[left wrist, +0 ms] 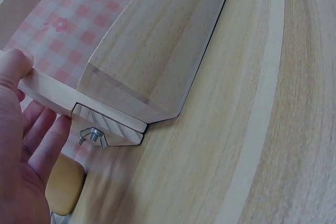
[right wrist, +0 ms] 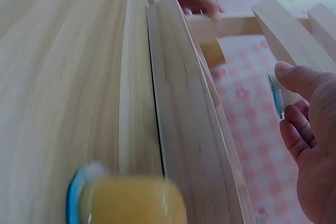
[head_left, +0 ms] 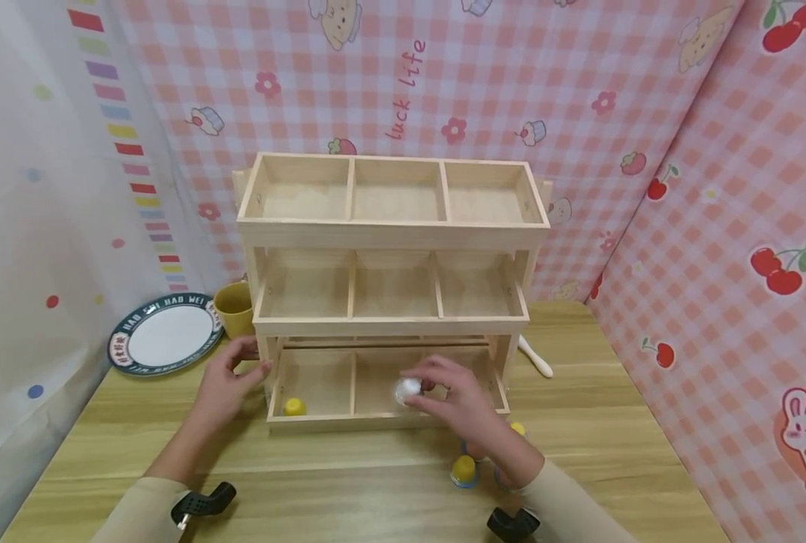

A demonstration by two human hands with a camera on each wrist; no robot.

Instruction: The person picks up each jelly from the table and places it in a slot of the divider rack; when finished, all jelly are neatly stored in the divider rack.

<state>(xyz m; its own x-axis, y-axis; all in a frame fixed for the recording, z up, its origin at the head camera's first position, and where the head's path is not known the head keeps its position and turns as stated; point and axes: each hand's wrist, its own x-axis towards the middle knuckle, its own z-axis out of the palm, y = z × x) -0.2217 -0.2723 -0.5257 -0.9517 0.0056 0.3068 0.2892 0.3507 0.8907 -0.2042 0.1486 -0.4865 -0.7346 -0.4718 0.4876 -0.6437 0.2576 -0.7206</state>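
Note:
My left hand (head_left: 225,388) grips the left side post of the wooden three-tier shelf (head_left: 392,236); in the left wrist view the hand (left wrist: 29,140) has its thumb and fingers around a slat (left wrist: 52,92) beside a wing nut. Over the bottom tier's middle compartment, my right hand (head_left: 464,400) pinches a small pale, shiny item (head_left: 408,388) between thumb and fingers. The right wrist view shows that item (right wrist: 286,95) with a blue rim, held by the hand (right wrist: 320,124). A yellow item (head_left: 295,407) lies in the bottom left compartment.
Yellow items with clear, blue-rimmed parts (head_left: 464,470) stand on the table (head_left: 348,498) by my right forearm, partly hidden. A plate (head_left: 165,334) and yellow mug (head_left: 234,309) are at the left. A white-handled utensil (head_left: 535,357) lies right of the shelf.

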